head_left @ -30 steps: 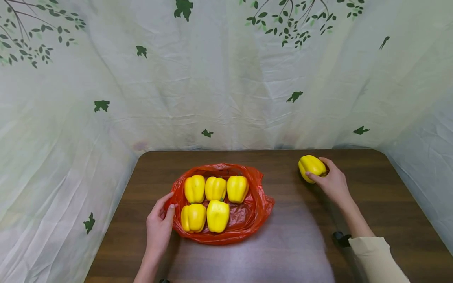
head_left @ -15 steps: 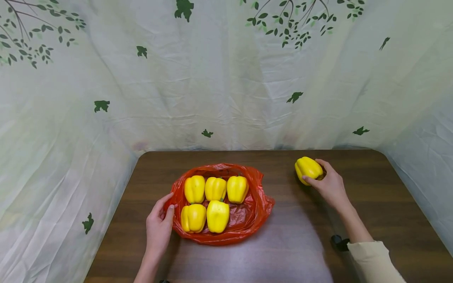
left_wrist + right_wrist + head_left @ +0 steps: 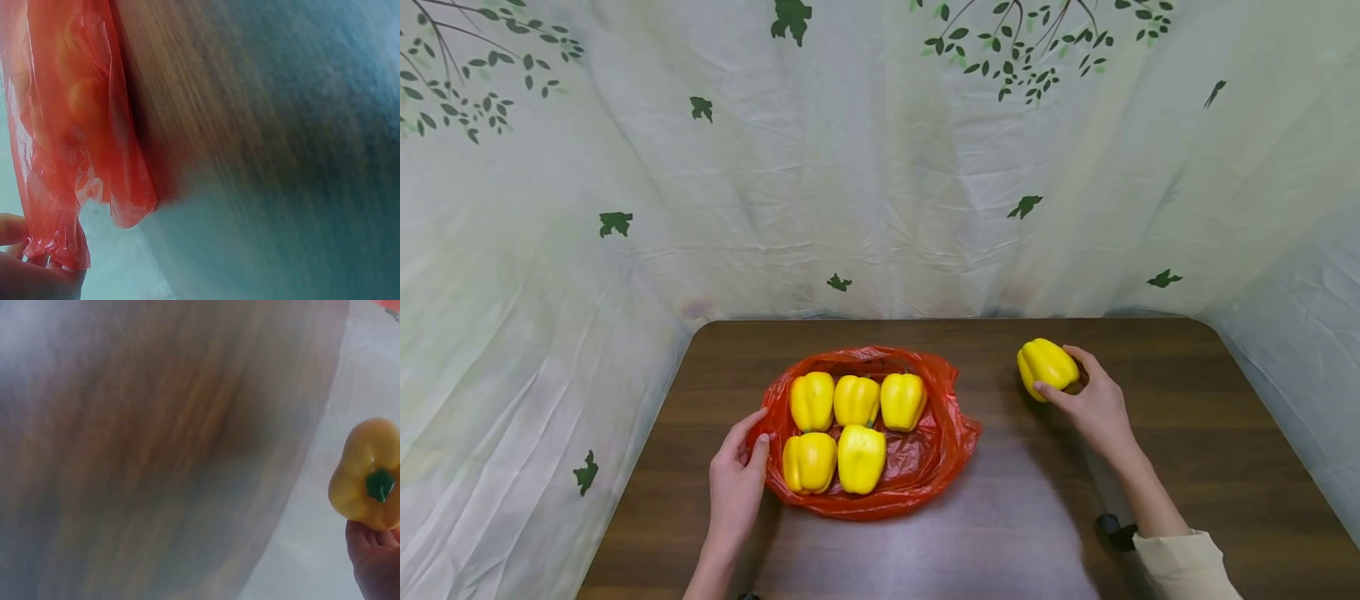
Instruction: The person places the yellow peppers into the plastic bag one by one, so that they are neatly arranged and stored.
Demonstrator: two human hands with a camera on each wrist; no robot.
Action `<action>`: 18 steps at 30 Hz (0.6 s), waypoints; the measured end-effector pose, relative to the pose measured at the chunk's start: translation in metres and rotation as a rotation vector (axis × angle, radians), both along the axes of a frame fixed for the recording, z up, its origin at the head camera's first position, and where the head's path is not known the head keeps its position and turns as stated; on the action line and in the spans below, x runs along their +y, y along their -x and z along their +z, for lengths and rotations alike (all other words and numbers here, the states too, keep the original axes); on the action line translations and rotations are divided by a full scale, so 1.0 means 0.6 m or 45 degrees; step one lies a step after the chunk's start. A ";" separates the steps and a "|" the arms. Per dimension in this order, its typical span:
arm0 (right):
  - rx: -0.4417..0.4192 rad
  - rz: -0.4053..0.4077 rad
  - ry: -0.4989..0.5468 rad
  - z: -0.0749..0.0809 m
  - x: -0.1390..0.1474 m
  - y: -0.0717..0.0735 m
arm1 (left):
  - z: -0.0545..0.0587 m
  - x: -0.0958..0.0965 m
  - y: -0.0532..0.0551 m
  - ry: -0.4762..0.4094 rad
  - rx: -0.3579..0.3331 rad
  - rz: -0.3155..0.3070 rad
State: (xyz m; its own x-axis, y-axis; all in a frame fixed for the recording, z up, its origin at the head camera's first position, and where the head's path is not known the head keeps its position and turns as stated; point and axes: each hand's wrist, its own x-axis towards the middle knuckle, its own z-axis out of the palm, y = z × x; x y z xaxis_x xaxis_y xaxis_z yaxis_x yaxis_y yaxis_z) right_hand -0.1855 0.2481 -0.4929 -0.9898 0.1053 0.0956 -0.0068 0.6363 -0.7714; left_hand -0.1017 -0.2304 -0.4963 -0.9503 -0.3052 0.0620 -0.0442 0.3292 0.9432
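A red plastic bag (image 3: pixel 925 492) lies with its mouth spread wide on the table, left of centre. Several yellow bell peppers (image 3: pixel 861 458) sit inside it in two rows. My left hand (image 3: pixel 735 483) pinches the bag's left rim between thumb and fingers; the left wrist view shows the gathered red plastic (image 3: pixel 56 231) at the fingertips. Over the table's right side, my right hand (image 3: pixel 1097 404) grips one more yellow bell pepper (image 3: pixel 1045 367) between thumb and fingers. Its green stem (image 3: pixel 379 484) faces the camera in the right wrist view.
The brown wooden table (image 3: pixel 1000 533) has rounded far corners. Behind it and along both sides hangs a pale curtain (image 3: pixel 880 167) printed with leaves and branches. A black strap device (image 3: pixel 1115 532) is worn at the right wrist.
My right hand has moved slightly left and nearer to me, carrying the bell pepper with it. The left hand, the bag and the peppers inside have stayed in place.
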 end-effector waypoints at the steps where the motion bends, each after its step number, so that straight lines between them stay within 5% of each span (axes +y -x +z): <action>1: 0.001 -0.003 0.004 0.000 -0.002 -0.002 | 0.000 0.000 0.000 0.003 0.004 0.000; 13: 0.033 -0.005 0.065 -0.004 -0.019 -0.025 | 0.016 0.007 -0.002 -0.002 -0.022 0.013; 18: 0.039 -0.006 0.097 -0.005 -0.026 -0.032 | 0.003 0.001 0.002 0.008 -0.008 0.023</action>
